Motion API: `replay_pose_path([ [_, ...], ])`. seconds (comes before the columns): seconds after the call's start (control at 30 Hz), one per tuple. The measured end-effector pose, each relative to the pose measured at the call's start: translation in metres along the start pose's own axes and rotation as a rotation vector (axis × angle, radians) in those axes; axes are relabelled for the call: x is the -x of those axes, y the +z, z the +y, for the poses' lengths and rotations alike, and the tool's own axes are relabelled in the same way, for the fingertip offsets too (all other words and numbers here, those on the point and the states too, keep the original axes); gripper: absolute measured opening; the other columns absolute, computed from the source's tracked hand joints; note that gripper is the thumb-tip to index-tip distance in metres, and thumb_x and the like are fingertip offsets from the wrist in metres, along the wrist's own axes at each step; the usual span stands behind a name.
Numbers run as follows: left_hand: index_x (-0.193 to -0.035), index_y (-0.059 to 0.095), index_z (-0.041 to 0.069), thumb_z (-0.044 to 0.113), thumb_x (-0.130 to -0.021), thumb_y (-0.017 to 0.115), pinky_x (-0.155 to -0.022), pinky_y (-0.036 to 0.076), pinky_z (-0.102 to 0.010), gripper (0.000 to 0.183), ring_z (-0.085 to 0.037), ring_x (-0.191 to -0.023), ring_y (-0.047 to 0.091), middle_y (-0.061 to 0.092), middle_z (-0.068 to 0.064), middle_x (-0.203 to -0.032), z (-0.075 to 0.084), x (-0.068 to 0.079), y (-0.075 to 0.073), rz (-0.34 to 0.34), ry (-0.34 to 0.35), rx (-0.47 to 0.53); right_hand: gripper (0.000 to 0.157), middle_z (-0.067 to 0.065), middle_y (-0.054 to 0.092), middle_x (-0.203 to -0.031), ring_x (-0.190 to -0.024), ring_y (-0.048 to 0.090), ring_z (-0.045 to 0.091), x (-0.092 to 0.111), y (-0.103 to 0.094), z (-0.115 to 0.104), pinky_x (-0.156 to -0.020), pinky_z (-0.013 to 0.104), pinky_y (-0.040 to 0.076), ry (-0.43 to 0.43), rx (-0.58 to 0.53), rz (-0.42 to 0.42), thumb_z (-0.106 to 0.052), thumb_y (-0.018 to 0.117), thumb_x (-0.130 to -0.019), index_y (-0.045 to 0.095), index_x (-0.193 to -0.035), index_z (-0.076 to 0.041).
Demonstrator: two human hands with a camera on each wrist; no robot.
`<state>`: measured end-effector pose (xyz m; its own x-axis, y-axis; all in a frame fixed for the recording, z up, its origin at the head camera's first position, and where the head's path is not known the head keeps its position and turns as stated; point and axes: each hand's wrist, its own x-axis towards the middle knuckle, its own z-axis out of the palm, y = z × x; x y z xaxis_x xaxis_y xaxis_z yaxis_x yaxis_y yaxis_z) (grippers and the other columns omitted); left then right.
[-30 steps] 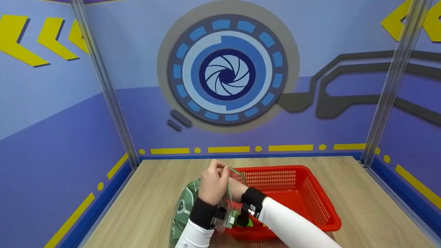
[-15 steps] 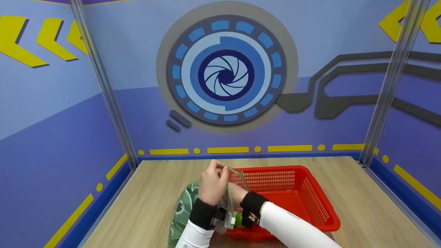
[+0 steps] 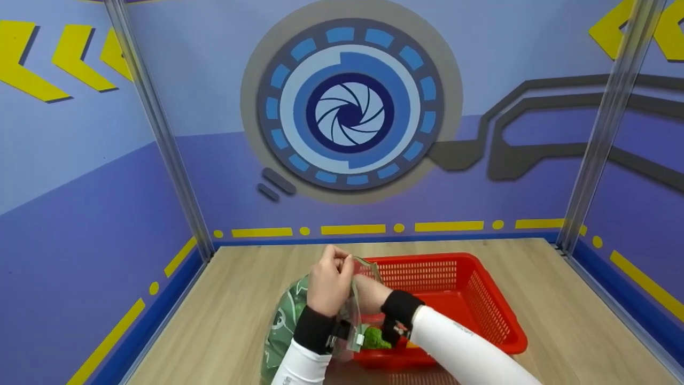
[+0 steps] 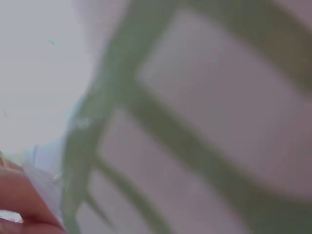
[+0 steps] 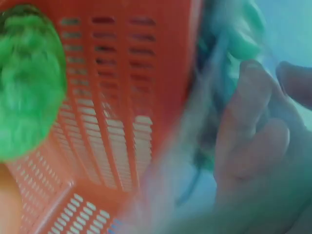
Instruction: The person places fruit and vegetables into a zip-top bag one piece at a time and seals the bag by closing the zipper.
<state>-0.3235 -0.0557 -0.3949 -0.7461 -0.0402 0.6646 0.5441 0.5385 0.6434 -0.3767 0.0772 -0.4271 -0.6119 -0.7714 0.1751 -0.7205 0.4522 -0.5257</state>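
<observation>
My left hand pinches the upper edge of a green patterned zip bag with a clear side. Its mouth gapes towards the right, and a pale zip slider hangs low on the edge. Inside that mouth is my right hand. In the right wrist view its thumb and forefinger are apart with nothing seen between them. A blurred green thing lies just past the fingertips. In the left wrist view, printed bag fabric covers most of the picture, with a finger at lower left.
A red perforated basket stands right of the bag, under my right forearm. It holds a bumpy green broccoli-like piece by its near left side and an orange thing. Wooden tabletop extends left; printed panels enclose the table.
My right wrist has shifted slightly right, uncovering more of the green piece in the basket. My left hand keeps its hold on the bag's edge.
</observation>
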Motion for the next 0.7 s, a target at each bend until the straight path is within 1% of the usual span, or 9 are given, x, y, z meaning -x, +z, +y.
replay_pose_path([
  [0.03, -0.095, 0.061, 0.007, 0.007, -0.100, 0.061, -0.050, 0.024, -0.018, 0.005, 0.002, -0.046, 0.027, 0.042, 0.005, -0.056, 0.000, 0.000, 0.000, 0.001, -0.008, 0.007, 0.011, -0.002, 0.055, -0.073, -0.069, 0.047, 0.007, 0.002, -0.005, 0.000, -0.069, 0.021, 0.038, 0.049, -0.073, 0.003, -0.001, 0.061, -0.094, 0.064, -0.084, -0.004],
  [0.1, -0.095, 0.061, 0.007, 0.007, -0.100, 0.060, -0.049, 0.024, -0.018, 0.005, 0.002, -0.046, 0.029, 0.042, 0.005, -0.056, -0.001, -0.001, 0.001, 0.000, -0.022, 0.017, 0.013, -0.003, 0.058, -0.071, -0.061, 0.049, 0.014, 0.007, -0.013, 0.002, -0.063, 0.023, 0.039, 0.130, -0.173, 0.012, -0.002, 0.061, -0.096, 0.069, -0.087, -0.005],
  [0.2, -0.095, 0.061, 0.007, 0.007, -0.100, 0.060, -0.048, 0.025, -0.018, 0.005, 0.002, -0.046, 0.030, 0.043, 0.005, -0.056, -0.001, -0.001, 0.001, -0.008, -0.039, 0.029, 0.015, 0.005, 0.071, -0.083, -0.064, 0.061, 0.022, 0.017, -0.025, 0.008, -0.063, 0.027, 0.048, 0.175, -0.249, 0.014, -0.011, 0.061, -0.102, 0.075, -0.099, -0.007],
  [0.27, -0.095, 0.061, 0.007, 0.008, -0.100, 0.061, -0.048, 0.025, -0.018, 0.005, 0.002, -0.045, 0.031, 0.043, 0.005, -0.056, -0.001, -0.001, 0.002, -0.014, -0.048, 0.031, 0.018, 0.009, 0.075, -0.088, -0.066, 0.066, 0.022, 0.025, -0.031, 0.012, -0.064, 0.029, 0.052, 0.205, -0.268, 0.007, -0.019, 0.062, -0.103, 0.075, -0.099, -0.006],
  [0.33, -0.096, 0.061, 0.007, 0.008, -0.100, 0.061, -0.047, 0.026, -0.018, 0.004, 0.002, -0.045, 0.032, 0.042, 0.006, -0.056, 0.000, 0.000, 0.002, -0.015, -0.057, 0.039, 0.021, 0.011, 0.076, -0.091, -0.066, 0.066, 0.017, 0.033, -0.037, 0.017, -0.066, 0.031, 0.055, 0.229, -0.287, -0.002, -0.022, 0.063, -0.103, 0.074, -0.098, -0.005],
  [0.47, -0.097, 0.062, 0.006, 0.009, -0.100, 0.061, -0.047, 0.028, -0.019, 0.004, 0.002, -0.045, 0.035, 0.044, 0.006, -0.056, 0.000, 0.001, 0.004, -0.011, -0.070, 0.049, 0.022, 0.014, 0.077, -0.090, -0.067, 0.065, 0.013, 0.048, -0.045, 0.030, -0.068, 0.030, 0.053, 0.250, -0.303, 0.008, -0.021, 0.065, -0.102, 0.074, -0.094, -0.003],
  [0.57, -0.098, 0.062, 0.006, 0.009, -0.099, 0.062, -0.047, 0.028, -0.019, 0.003, 0.002, -0.045, 0.035, 0.044, 0.006, -0.057, -0.001, 0.001, 0.006, -0.008, -0.072, 0.050, 0.019, 0.016, 0.075, -0.089, -0.070, 0.066, 0.016, 0.060, -0.048, 0.041, -0.069, 0.029, 0.053, 0.270, -0.302, 0.056, -0.018, 0.065, -0.101, 0.071, -0.094, -0.001],
  [0.63, -0.098, 0.063, 0.006, 0.009, -0.099, 0.063, -0.048, 0.027, -0.019, 0.003, 0.002, -0.046, 0.034, 0.043, 0.006, -0.057, -0.001, 0.002, 0.007, -0.003, -0.070, 0.051, 0.015, 0.015, 0.073, -0.089, -0.070, 0.067, 0.022, 0.067, -0.047, 0.050, -0.069, 0.034, 0.056, 0.299, -0.298, 0.088, -0.015, 0.068, -0.099, 0.069, -0.097, -0.001],
  [0.7, -0.098, 0.063, 0.006, 0.010, -0.099, 0.063, -0.048, 0.027, -0.019, 0.003, 0.002, -0.046, 0.033, 0.042, 0.007, -0.058, -0.002, 0.003, 0.007, -0.002, -0.073, 0.057, 0.014, 0.011, 0.072, -0.093, -0.076, 0.068, 0.024, 0.072, -0.043, 0.058, -0.073, 0.038, 0.059, 0.333, -0.260, 0.110, -0.013, 0.071, -0.096, 0.068, -0.102, -0.001],
])
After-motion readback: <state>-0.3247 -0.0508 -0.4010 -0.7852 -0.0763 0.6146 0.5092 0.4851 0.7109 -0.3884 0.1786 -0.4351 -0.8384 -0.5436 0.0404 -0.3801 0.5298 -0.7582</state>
